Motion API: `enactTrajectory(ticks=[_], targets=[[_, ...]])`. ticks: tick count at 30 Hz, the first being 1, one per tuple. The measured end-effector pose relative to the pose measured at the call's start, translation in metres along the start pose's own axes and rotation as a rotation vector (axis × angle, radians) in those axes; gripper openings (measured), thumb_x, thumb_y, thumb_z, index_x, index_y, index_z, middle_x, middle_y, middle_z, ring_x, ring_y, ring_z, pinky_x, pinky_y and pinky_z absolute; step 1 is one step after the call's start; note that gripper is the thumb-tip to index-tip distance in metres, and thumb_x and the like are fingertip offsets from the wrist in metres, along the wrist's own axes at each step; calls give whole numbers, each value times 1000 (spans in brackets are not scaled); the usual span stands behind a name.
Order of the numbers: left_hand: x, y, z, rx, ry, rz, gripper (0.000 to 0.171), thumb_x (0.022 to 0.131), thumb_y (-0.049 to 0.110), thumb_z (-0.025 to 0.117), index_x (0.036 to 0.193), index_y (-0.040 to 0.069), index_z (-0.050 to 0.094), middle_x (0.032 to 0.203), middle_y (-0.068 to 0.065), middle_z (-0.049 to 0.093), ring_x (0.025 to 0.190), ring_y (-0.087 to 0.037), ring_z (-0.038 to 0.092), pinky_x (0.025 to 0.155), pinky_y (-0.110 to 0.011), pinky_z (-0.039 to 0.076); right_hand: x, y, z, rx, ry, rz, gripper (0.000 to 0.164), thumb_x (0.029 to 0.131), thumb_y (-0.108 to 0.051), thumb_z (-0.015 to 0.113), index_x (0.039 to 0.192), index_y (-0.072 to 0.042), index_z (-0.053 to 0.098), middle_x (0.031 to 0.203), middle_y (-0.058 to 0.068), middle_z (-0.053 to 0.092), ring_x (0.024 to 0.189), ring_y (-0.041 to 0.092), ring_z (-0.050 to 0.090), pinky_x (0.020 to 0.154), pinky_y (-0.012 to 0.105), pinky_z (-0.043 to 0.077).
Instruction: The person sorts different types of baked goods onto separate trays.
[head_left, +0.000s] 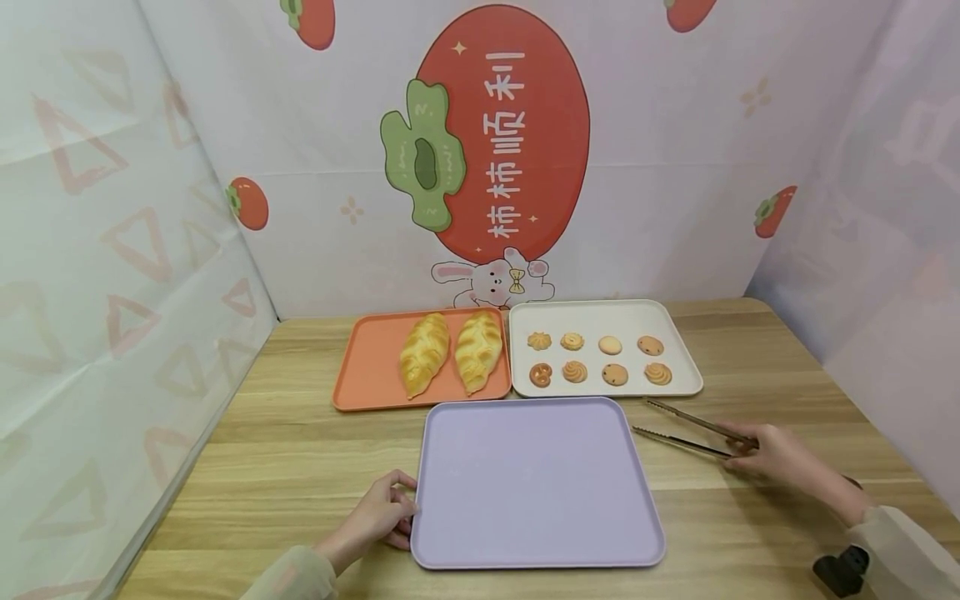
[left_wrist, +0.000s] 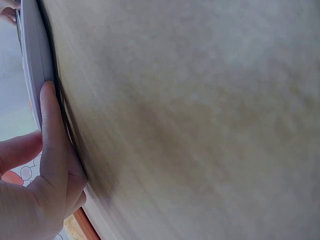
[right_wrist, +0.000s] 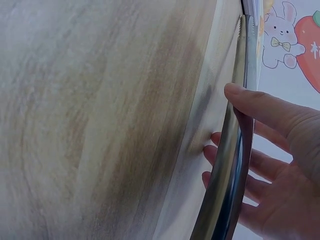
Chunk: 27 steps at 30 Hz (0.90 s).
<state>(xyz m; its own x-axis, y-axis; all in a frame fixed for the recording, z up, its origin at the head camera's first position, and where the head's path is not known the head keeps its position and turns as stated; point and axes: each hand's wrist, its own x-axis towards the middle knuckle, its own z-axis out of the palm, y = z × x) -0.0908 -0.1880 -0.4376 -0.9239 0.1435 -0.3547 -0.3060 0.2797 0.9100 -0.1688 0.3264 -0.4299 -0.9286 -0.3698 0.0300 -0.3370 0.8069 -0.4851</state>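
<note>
In the head view, my left hand is at the left edge of an empty lilac tray. Seen from the left wrist, a finger lies along the outside of the tray's rim, with the thumb on the other side. To the right of that tray, my right hand grips a pair of metal tongs. Their arms are spread, and the serrated tips point left toward the trays. The right wrist view has the thumb on one side of the tongs and the fingers around the other.
An orange tray at the back left bears two braided loaves. Beside it, a white tray holds several small cookies in two rows. A black object is by the right sleeve. Printed cloth encloses the wooden table.
</note>
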Motion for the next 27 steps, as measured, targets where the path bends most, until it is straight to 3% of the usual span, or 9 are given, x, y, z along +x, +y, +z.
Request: enactTrajectory(ticks=[5, 10, 13, 19, 27], targets=[[0, -1, 0, -1, 6, 3, 28, 77, -8, 48, 103, -9, 39, 68, -6, 48, 49, -14, 54, 44, -35, 52, 0, 3, 2, -13, 21, -18, 56, 65, -13, 74, 111, 12, 54, 88, 18, 65, 72, 13, 59, 55, 23, 48], [0, -1, 0, -3, 7, 5, 28, 77, -9, 47, 103, -9, 39, 68, -6, 49, 49, -14, 54, 44, -35, 52, -2, 6, 7, -97, 104, -96, 55, 60, -17, 77, 105, 8, 59, 85, 12, 63, 68, 3, 51, 53, 21, 44], [0, -1, 1, -3, 6, 4, 27, 77, -9, 47, 103, -9, 38, 68, -6, 49, 49, -14, 54, 44, -35, 52, -1, 7, 9, -137, 138, -117, 54, 58, -19, 78, 102, 6, 61, 86, 10, 61, 70, 9, 53, 54, 25, 45], [0, -1, 0, -1, 4, 3, 27, 78, -8, 47, 104, -9, 38, 68, -6, 49, 50, -14, 54, 44, -35, 52, 1, 9, 9, -84, 67, -57, 59, 59, -22, 77, 108, 6, 58, 95, 23, 58, 85, 38, 56, 65, 45, 49], [0, -1, 0, -6, -1, 6, 27, 78, -8, 48, 103, -9, 38, 68, -6, 50, 50, -14, 55, 44, -35, 52, 1, 11, 9, -78, 41, -48, 62, 59, -26, 78, 109, 6, 58, 96, 16, 58, 78, 27, 56, 58, 30, 47]])
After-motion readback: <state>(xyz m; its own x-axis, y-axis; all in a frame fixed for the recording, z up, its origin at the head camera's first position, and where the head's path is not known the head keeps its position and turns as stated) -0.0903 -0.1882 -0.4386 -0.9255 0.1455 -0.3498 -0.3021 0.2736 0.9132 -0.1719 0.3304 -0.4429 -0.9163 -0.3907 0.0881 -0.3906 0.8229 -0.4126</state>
